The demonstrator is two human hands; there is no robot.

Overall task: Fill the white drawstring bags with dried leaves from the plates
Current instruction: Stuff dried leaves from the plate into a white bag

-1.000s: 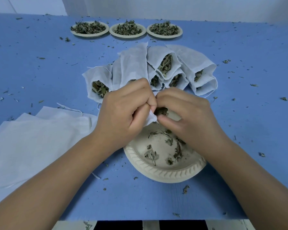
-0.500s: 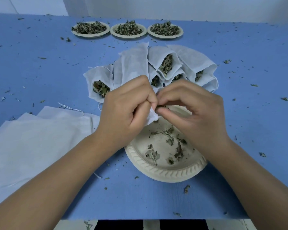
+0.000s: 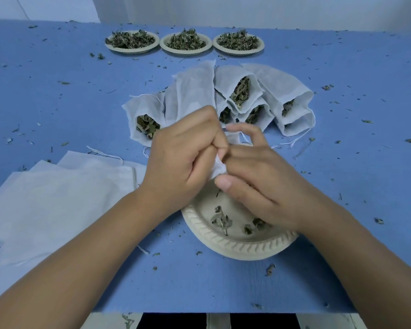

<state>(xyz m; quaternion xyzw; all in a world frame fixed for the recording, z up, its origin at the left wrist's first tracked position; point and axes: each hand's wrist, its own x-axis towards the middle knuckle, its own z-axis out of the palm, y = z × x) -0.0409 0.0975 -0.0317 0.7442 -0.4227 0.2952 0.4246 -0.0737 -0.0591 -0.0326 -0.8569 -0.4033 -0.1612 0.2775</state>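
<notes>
— Well, where is the bag that is being filled?

— The white drawstring bag (image 3: 217,167) is bunched between both hands, just above the 12 o'clock edge of the near plate (image 3: 242,249). That plate sits at 6 o'clock on the table (image 3: 365,174). The left hand (image 3: 183,157) grips the bag, its fingers (image 3: 199,129) curled tight round the cloth. The right hand (image 3: 266,186) pinches the bag's free fold between thumb and fingers, with the index finger lifted clear. Whether any leaf sits in that pinch I cannot tell.

— How will it handle?

— My guess is thin, limp cloth, nearly weightless, with no shape of its own. The mouth will likely fold shut unless held, so take it at the hem by the string, one hand on each side. Only a few dried leaves (image 3: 220,220) lie on that plate. They look light and brittle and would probably crumble if squeezed, so a loose pinch suits them.

— And around it?

— The table is matt blue and strewn with leaf crumbs. The filled bags (image 3: 244,91) fan out just beyond the hands toward 12 o'clock, several with their mouths open toward the person. Three full plates (image 3: 186,42) stand in a row at 12 o'clock near the far edge. A stack of flat empty bags (image 3: 57,198) lies at 9 o'clock under the left forearm. A pale wall (image 3: 247,10) rises behind the table.
</notes>
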